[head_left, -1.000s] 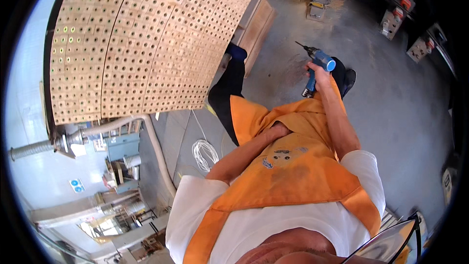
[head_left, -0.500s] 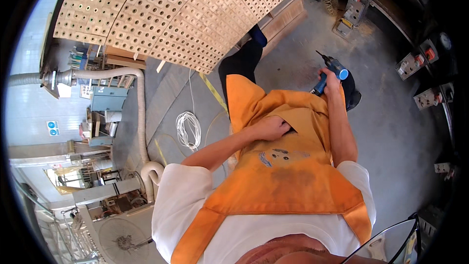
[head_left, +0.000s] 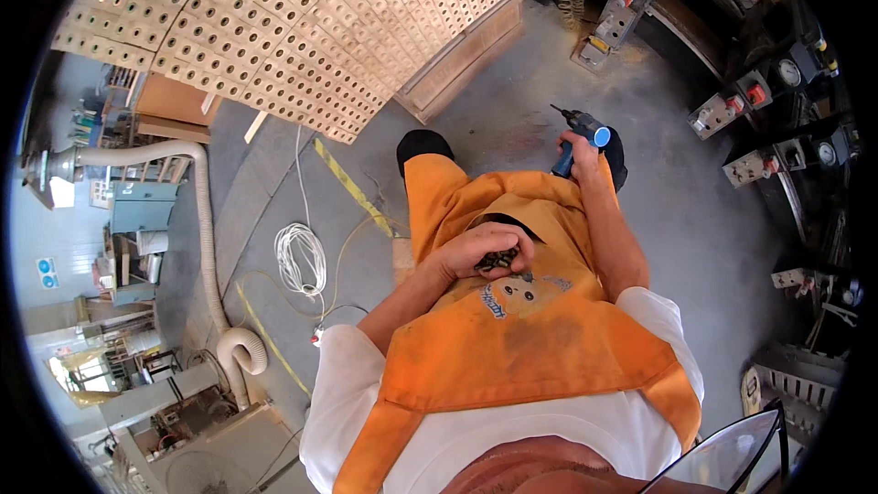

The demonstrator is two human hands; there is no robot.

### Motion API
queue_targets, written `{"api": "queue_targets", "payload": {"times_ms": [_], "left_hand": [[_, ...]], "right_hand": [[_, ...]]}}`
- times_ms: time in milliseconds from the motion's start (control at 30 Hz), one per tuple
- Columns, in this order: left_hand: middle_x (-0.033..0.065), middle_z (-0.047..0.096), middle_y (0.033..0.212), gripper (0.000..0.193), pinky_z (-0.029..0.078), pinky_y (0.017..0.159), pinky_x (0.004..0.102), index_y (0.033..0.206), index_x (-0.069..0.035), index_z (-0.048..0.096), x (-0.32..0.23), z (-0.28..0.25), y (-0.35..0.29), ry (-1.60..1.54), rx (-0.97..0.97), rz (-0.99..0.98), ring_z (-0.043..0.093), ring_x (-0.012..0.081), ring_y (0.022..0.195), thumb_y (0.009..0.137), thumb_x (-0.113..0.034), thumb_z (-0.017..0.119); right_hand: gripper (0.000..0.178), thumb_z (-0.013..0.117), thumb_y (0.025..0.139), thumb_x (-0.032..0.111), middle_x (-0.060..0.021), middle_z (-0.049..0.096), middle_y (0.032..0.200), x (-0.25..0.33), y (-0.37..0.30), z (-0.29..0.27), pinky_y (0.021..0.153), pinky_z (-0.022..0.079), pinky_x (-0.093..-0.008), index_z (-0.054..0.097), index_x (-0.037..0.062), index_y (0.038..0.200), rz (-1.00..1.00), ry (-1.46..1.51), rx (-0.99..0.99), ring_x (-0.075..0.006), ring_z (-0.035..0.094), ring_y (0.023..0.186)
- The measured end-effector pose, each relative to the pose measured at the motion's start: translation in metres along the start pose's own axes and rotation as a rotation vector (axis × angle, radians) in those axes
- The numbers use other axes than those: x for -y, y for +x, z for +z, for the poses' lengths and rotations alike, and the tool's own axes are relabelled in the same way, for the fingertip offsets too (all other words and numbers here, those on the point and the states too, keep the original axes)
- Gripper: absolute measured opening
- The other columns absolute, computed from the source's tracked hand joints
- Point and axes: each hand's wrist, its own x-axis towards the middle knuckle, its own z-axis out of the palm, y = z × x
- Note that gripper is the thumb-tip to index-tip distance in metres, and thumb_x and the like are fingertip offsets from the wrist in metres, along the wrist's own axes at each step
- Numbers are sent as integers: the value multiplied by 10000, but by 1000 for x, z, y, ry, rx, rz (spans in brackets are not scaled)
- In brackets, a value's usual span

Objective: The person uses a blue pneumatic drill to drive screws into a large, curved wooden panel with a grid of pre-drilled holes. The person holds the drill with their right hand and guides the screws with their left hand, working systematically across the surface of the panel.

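Note:
My left hand is cupped in front of my waist, its fingers curled around a handful of small brassy metal pieces. They are too small to tell their exact kind. Just beyond it gapes the dark pocket opening of my orange apron. My right hand grips a blue and black cordless drill by its handle, beside my right thigh. The drill's bit points away from me, to the upper left. Ahead on the left stand pale wooden panels dotted with rows of dark-ringed holes.
A coil of white cable lies on the grey floor at left, near yellow floor tape. A ribbed hose runs down the left side. Machine units with red switches line the right. A wooden box sits under the panels.
My left hand has come out of the apron pocket with small metal pieces in it. My right hand still holds the drill. The whole view has shifted, with the panels now further left.

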Motion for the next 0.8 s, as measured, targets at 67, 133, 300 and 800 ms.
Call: {"api": "queue_targets", "payload": {"times_ms": [67, 133, 300, 800], "left_hand": [[36, 543, 775, 313, 320, 449, 206, 1012, 7, 593, 6, -16, -3, -78, -10, 6, 427, 74, 488, 980, -284, 482], [25, 538, 783, 308, 319, 454, 207, 1046, 1, 584, 9, -33, -5, -197, -55, 6, 434, 74, 511, 982, -285, 487], [11, 511, 852, 321, 332, 466, 200, 1164, 6, 546, -8, -61, 0, -521, -217, -60, 442, 84, 607, 973, -247, 493], [2, 518, 847, 276, 358, 476, 181, 1160, -14, 567, -44, -128, 18, -338, -262, -312, 487, 90, 672, 967, -202, 511]], "right_hand": [[58, 611, 783, 22, -137, 600, 725, 4, -7, 10, 538, 443, -322, 582, -24, 803, 20, -17, -51, -231, 562, 587], [60, 606, 789, 24, -137, 600, 729, 2, -3, 16, 539, 443, -320, 578, -21, 817, 33, -31, -48, -227, 561, 592], [93, 604, 802, 41, -115, 604, 767, 0, -10, 26, 540, 447, -309, 572, -5, 875, 57, -52, -43, -214, 561, 607], [150, 637, 842, 72, -56, 633, 907, -94, -105, 28, 592, 478, -279, 559, 69, 970, 94, 376, -299, -190, 652, 838]]}}
